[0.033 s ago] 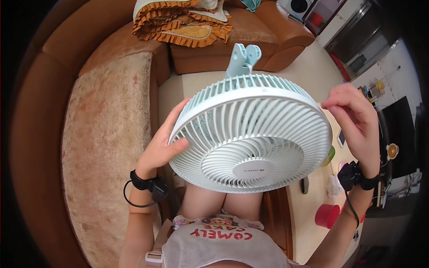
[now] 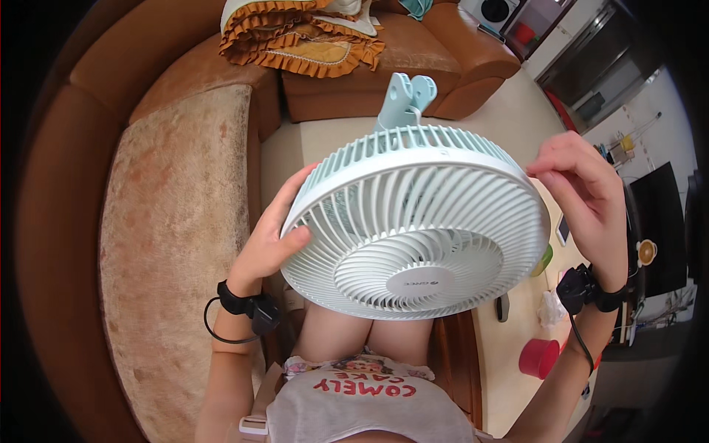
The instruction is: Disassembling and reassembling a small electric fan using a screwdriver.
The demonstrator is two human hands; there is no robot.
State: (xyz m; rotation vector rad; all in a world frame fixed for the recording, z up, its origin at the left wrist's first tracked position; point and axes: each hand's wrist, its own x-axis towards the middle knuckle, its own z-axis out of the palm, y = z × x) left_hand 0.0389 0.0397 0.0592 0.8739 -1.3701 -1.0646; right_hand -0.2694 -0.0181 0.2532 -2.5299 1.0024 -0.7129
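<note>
A round fan head point(image 2: 421, 282) with a white front grille and pale blue-green back grille is held over my lap, its front tilted toward me. A forked pale blue bracket point(image 2: 402, 103) sticks up behind it. My left hand point(image 2: 269, 240) grips the left rim, thumb on the front grille and fingers round the back edge. At the upper right rim is my right hand point(image 2: 580, 184), thumb and forefinger pinched together with their tips at the edge. Whether those fingertips hold the rim or something small is hidden.
A brown sofa point(image 2: 170, 96) with a fuzzy beige cover point(image 2: 173, 244) curves round the left. An orange ruffled cloth point(image 2: 295, 44) lies on its far seat. To the right, a pale table point(image 2: 509, 399) bears a pink container point(image 2: 539, 358), a dark remote point(image 2: 503, 308) and a green item point(image 2: 543, 260).
The fan head has shifted very slightly to the right and turned a little, its bracket moving with it. Both hands keep nearly the same places.
</note>
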